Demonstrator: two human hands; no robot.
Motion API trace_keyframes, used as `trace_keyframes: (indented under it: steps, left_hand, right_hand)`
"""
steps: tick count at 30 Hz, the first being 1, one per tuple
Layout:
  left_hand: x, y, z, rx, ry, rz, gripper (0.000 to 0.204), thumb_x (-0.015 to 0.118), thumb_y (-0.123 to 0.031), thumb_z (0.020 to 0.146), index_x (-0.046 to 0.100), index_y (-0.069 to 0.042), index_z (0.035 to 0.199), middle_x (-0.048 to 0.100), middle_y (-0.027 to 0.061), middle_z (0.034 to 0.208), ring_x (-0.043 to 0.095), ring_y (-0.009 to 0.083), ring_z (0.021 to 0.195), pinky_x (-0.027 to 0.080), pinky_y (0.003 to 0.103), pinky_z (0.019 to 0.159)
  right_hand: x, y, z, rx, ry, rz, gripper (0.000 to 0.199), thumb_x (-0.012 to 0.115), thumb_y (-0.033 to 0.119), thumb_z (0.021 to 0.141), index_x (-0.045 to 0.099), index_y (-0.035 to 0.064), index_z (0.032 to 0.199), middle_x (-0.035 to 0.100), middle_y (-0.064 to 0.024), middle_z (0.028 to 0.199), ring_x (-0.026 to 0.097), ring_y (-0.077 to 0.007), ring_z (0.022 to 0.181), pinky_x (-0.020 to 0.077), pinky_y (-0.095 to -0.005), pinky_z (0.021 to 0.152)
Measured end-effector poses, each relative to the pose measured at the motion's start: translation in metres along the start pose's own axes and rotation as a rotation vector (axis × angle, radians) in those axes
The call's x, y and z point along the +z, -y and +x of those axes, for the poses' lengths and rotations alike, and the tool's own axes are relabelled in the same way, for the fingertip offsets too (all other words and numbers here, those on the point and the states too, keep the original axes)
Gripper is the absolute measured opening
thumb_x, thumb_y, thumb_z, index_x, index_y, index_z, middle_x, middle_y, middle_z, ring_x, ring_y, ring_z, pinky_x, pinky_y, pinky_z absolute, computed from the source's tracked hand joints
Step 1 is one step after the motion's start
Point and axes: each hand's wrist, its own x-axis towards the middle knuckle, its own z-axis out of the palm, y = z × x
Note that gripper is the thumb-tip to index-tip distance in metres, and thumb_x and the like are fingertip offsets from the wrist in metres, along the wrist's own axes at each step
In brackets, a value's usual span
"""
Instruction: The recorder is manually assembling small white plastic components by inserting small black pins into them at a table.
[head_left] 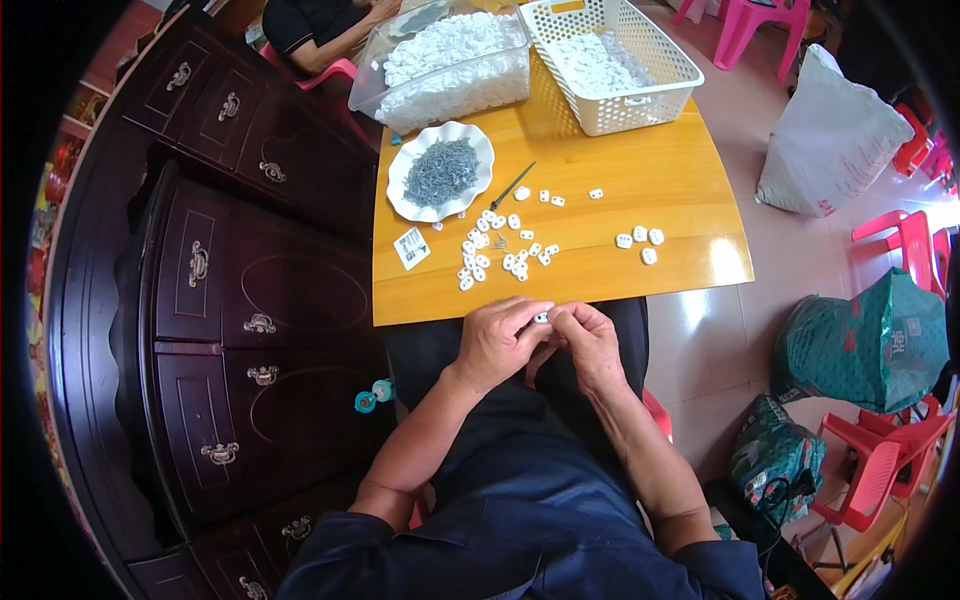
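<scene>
Just past my lap, at the table's front edge, my left hand [498, 342] pinches a small white plastic piece with dark holes [541, 317] between thumb and forefinger. My right hand [592, 350] meets it there, thumb and finger pressed together at the piece's right side; whatever they hold is hidden. On the table [620, 180] ahead lie several loose white two-holed pieces [480, 262], with a few small screws [500, 241] among them. A separate cluster of white pieces [640, 238] sits to the right. Many grey screws [440, 172] fill a white scalloped dish [401, 198].
Behind the dish stand a clear bin [515, 75] and a cream basket [640, 112], both holding white pieces. A screwdriver [512, 186] and a white printed card [411, 248] lie on the table. Dark drawers [270, 300] flank the left; sacks [850, 340] stand right. Another person's arm [325, 50] shows far left.
</scene>
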Motion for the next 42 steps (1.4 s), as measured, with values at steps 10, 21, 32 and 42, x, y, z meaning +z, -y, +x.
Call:
trace_keyframes:
  steps: [10,21,32,42]
  left_hand:
    - [-0.01,-0.01,0.0,-0.172,0.061,-0.133,0.027,0.08,-0.002,0.082,0.072,0.0,0.107,0.071,0.0097,0.088,0.071,0.0169,0.069,0.054,0.028,0.061]
    - [-0.005,-0.012,0.005,-0.095,0.009,-0.098,0.024,0.079,-0.003,0.082,0.072,-0.001,0.105,0.072,0.0099,0.089,0.072,0.0205,0.068,0.056,0.031,0.062]
    - [-0.004,0.005,0.036,-0.132,0.124,0.083,0.015,0.071,-0.005,0.087,0.072,-0.002,0.101,0.071,0.0129,0.08,0.069,0.0242,0.065,0.055,0.035,0.062]
    - [0.022,-0.01,0.071,-0.07,0.075,-0.031,0.02,0.067,-0.007,0.09,0.073,0.001,0.109,0.074,0.0185,0.098,0.073,0.0325,0.08,0.058,0.039,0.072]
  right_hand:
    - [0.001,0.002,0.004,-0.036,-0.029,-0.03,0.016,0.066,0.013,0.098,0.071,0.0019,0.088,0.067,0.0012,0.076,0.057,-0.0039,0.069,0.0452,-0.0204,0.065]
    - [-0.004,0.001,0.004,-0.063,-0.039,-0.099,0.016,0.065,0.013,0.1,0.071,0.0005,0.092,0.068,-0.0008,0.079,0.059,-0.0049,0.073,0.0465,-0.0205,0.069]
    - [-0.006,0.013,0.005,0.091,-0.112,0.043,0.022,0.058,0.026,0.105,0.066,0.0066,0.101,0.071,-0.0039,0.088,0.065,-0.0106,0.074,0.0512,-0.0241,0.072]
    - [-0.013,0.002,0.008,0.023,-0.158,0.201,0.02,0.057,0.025,0.105,0.064,0.0076,0.098,0.069,-0.0043,0.084,0.064,-0.0122,0.071,0.0522,-0.0255,0.07]
